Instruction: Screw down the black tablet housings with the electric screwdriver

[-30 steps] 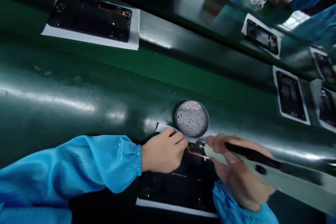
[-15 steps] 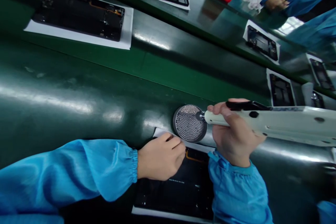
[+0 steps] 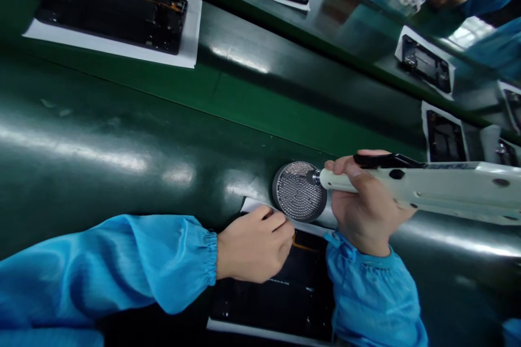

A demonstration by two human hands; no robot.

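A: Left hand (image 3: 255, 246)?
B: Fingers bunched together over the far edge of a flat black rectangular device (image 3: 272, 301); cannot tell whether they pinch anything.
A: Device position?
B: On a white paper sheet (image 3: 260, 332), near edge of the glossy green tabletop (image 3: 122, 130).
A: Rightward?
B: Round grey dish with dimpled metal face (image 3: 299, 195), just beyond the sheet. Right hand (image 3: 366, 209) wrapped around a long pale-green tool with black lever (image 3: 451, 190), tip over the dish.
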